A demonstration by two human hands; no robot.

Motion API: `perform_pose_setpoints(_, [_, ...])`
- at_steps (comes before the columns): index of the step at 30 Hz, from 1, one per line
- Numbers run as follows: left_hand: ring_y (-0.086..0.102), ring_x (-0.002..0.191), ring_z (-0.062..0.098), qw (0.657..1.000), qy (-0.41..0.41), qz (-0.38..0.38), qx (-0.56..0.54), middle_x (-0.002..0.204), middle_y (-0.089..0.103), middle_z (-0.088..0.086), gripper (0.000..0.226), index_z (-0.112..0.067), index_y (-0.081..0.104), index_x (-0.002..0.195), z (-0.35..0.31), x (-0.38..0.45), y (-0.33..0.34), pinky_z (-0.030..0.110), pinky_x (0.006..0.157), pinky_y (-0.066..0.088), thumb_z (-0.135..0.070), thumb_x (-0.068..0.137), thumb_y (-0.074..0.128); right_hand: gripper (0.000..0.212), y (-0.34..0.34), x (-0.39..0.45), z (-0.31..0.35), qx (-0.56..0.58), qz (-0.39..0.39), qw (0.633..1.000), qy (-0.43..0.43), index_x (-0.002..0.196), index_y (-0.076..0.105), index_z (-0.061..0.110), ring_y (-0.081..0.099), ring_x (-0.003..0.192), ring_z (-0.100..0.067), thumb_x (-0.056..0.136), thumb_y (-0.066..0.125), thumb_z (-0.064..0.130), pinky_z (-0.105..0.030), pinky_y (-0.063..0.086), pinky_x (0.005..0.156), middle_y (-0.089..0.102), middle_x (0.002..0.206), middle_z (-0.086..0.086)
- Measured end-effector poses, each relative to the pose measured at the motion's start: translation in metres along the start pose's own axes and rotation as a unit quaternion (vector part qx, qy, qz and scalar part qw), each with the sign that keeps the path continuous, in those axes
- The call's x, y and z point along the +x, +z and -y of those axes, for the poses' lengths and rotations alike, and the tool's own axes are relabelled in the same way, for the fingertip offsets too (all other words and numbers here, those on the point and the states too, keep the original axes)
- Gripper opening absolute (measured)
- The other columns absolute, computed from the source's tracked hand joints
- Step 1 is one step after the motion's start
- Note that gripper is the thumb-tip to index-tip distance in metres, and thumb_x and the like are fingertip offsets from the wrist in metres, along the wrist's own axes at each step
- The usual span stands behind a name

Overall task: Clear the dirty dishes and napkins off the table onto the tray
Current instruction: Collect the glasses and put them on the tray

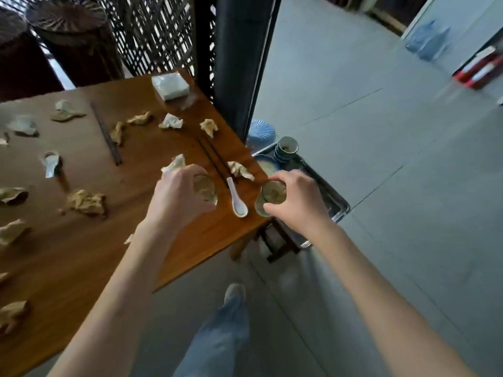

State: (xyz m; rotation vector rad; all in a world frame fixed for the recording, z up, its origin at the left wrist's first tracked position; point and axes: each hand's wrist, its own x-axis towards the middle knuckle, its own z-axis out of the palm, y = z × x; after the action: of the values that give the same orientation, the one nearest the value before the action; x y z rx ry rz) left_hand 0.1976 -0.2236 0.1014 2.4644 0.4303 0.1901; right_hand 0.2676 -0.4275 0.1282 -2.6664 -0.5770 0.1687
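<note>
Head view: left hand grasping one cup, right hand gripping another cup at table edge; best carried level, rightward, set onto tray just beyond right hand.

left hand: gripping a glass over the table
right hand: gripping another cup at the table's corner
spoon: white, lying between the two hands
napkins: crumpled, scattered everywhere
tray: metal, beside the table, bowls stacked in it
</note>
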Motion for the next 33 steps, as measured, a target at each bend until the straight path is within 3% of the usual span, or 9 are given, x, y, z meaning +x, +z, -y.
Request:
perform_pose_setpoints(4, [0.049, 0.081, 0.011, 1.0, 0.015, 0.007, 0.023, 0.098, 0.065, 0.003, 0.059, -0.017, 0.064, 0.109, -0.045, 0.061, 0.041, 0.012, 0.06, 0.032, -0.025, 0.056, 0.089, 0.051, -0.024, 0.052, -0.059, 0.0, 0.012, 1.0, 0.021, 0.114, 0.061, 0.019, 0.058, 0.09, -0.021, 0.066, 0.076, 0.023, -0.025, 0.045, 0.075, 0.058, 0.107, -0.006])
perform_pose_setpoints(9, [0.061, 0.089, 0.025, 1.0, 0.009, 0.014, 0.023, 0.098, 0.067, 0.008, 0.061, -0.015, 0.065, 0.109, -0.093, 0.138, 0.089, 0.03, 0.072, 0.046, -0.023, 0.053, 0.088, 0.053, -0.042, 0.118, -0.128, -0.003, 0.019, 0.999, 0.038, 0.118, 0.06, 0.02, 0.058, 0.09, -0.021, 0.067, 0.075, 0.023, -0.026, 0.047, 0.077, 0.058, 0.109, -0.005])
perform_pose_setpoints(15, [0.059, 0.089, 0.023, 1.0, -0.017, 0.023, 0.009, 0.099, 0.066, 0.005, 0.057, -0.018, 0.064, 0.108, -0.134, 0.194, 0.151, 0.035, 0.077, 0.049, -0.024, 0.055, 0.084, 0.052, -0.05, 0.189, -0.2, -0.008, 0.056, 0.998, 0.026, 0.117, 0.06, 0.02, 0.058, 0.09, -0.02, 0.067, 0.074, 0.023, -0.028, 0.048, 0.079, 0.059, 0.108, -0.003])
perform_pose_setpoints(20, [0.06, 0.094, 0.024, 0.996, -0.089, 0.003, -0.001, 0.105, 0.066, 0.007, 0.062, -0.014, 0.062, 0.114, -0.167, 0.227, 0.213, 0.038, 0.083, 0.05, -0.023, 0.058, 0.085, 0.051, -0.05, 0.246, -0.261, -0.012, 0.101, 0.995, -0.021, 0.119, 0.058, 0.022, 0.057, 0.093, -0.018, 0.07, 0.072, 0.022, -0.025, 0.044, 0.077, 0.057, 0.11, -0.002])
perform_pose_setpoints(27, [0.059, 0.095, 0.025, 0.973, -0.225, -0.041, -0.014, 0.105, 0.066, 0.005, 0.058, -0.017, 0.058, 0.107, -0.208, 0.254, 0.301, 0.034, 0.082, 0.047, -0.024, 0.057, 0.086, 0.055, -0.041, 0.305, -0.345, -0.027, 0.18, 0.977, -0.113, 0.124, 0.055, 0.021, 0.057, 0.097, -0.02, 0.071, 0.073, 0.024, -0.028, 0.045, 0.081, 0.056, 0.111, -0.001])
perform_pose_setpoints(33, [0.061, 0.095, 0.024, 0.96, -0.274, -0.049, -0.031, 0.107, 0.065, 0.003, 0.059, -0.017, 0.055, 0.108, -0.215, 0.273, 0.379, 0.036, 0.084, 0.049, -0.025, 0.059, 0.086, 0.053, -0.004, 0.329, -0.405, -0.016, 0.215, 0.967, -0.132, 0.123, 0.056, 0.022, 0.058, 0.095, -0.021, 0.072, 0.072, 0.021, -0.028, 0.046, 0.078, 0.056, 0.11, -0.001])
